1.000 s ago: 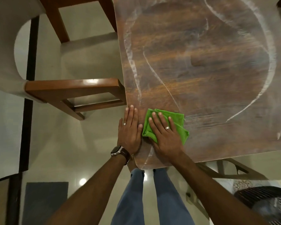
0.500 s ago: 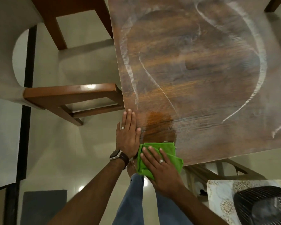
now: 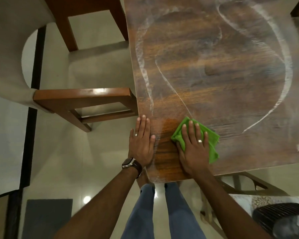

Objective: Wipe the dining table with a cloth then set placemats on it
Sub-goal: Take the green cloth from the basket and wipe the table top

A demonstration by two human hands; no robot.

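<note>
left hand (image 3: 141, 145) is lying flat on the counter (image 3: 214, 75) near-left corner, fingers together, likely bracing. right hand (image 3: 194, 145), fingers spread, is pressing the green cloth (image 3: 212, 144) flat for wiping. hazy streaks are covering the far surface; no placemats showing.

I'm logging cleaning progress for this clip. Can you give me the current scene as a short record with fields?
surface: wooden dining table, whitish smears across most of it
cleaned patch: near corner, darker and clear
tool: green cloth, folded, flat on the table
right hand: palm down, pressing the cloth
left hand: flat on the table's edge, holding nothing
placemats: none on the table
nearby: wooden chair to the left
</note>
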